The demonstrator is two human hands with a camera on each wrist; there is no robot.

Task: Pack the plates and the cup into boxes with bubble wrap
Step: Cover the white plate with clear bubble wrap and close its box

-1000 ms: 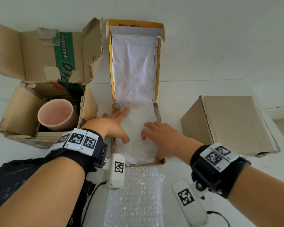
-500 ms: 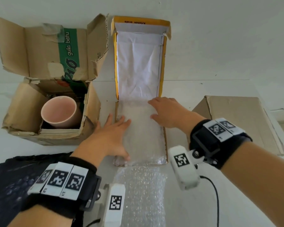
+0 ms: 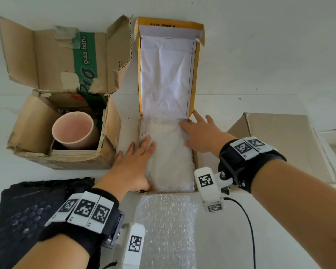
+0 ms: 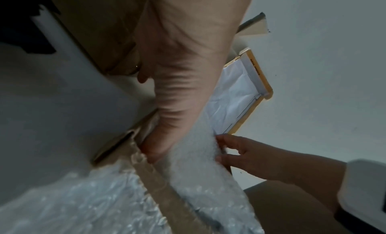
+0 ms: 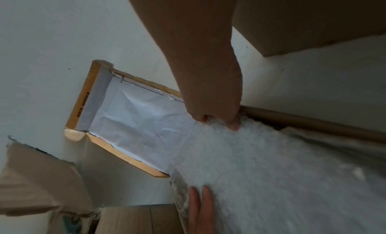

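Bubble wrap [image 3: 170, 152] fills the tray of the yellow-edged box [image 3: 196, 78], lying flush inside it, long axis running away from the person toward the upright lid. Plates not visible; any beneath the wrap are hidden.

Left hand [image 3: 133, 166] lies flat on the wrap along the box's left edge, fingers straight and spread, thumb over the near-left rim. Right hand [image 3: 201, 133] sits at the box's far-right corner, fingers extended and splayed, pressing the wrap down where tray meets lid; one fingertip touches the lid's yellow edge.

Judgement: tucking or smoothing stage. The lid hinge lies just beyond the right hand, so that hand is nearer for closing; the lid would swing back along the wrap's long axis.

Left of the box: open torn carton [image 3: 66, 121] with the pink cup [image 3: 74, 130] upright inside, unwrapped. Right of it: closed brown box [image 3: 283, 144]. Nearer than it on the bench [image 3: 260, 105]: a loose bubble wrap sheet [image 3: 167, 230], dark cloth [image 3: 23, 210] at near-left.
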